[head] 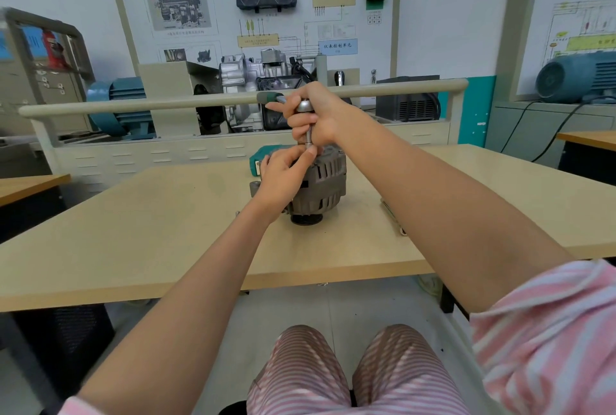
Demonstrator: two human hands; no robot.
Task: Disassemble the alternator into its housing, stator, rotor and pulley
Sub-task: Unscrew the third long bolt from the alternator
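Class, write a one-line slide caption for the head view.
Right hand turns a ratchet on the alternator; left hand steadies it.

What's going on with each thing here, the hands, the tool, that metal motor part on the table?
Alternator: upright on the table, pulley down, still in one piece.
Ratchet: vertical, socket end on the alternator's top.
Right hand: grips the ratchet near its head.
Left hand: fingers at the socket end, steadying on the alternator.
Green case: behind the alternator, mostly hidden.
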